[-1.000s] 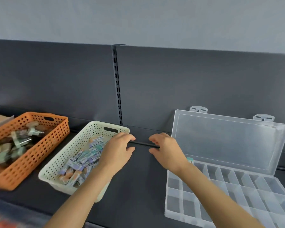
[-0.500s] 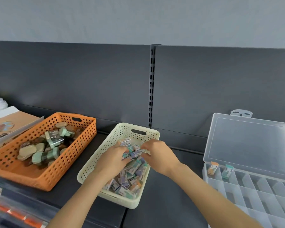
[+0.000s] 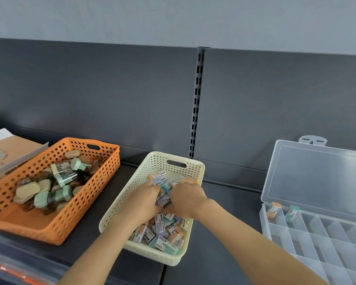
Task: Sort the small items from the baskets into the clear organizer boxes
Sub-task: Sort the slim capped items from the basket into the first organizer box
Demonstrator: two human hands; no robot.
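Beside the orange basket (image 3: 103, 182) at the left edge of the shelf (image 3: 224, 212), small packets (image 3: 162, 227) in the cream basket (image 3: 115, 210) are being clasped by the left hand (image 3: 144, 200), fingers curled round them, while the right hand (image 3: 186, 199) is being pressed into the pile with fingers curled, its grip not discernible, left of the clear organizer box (image 3: 317, 243).

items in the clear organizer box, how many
2 in the clear plastic organizer box: an orange-tipped wrapped block back-left, a teal-tipped wrapped block one compartment right; box cropped, maybe more.
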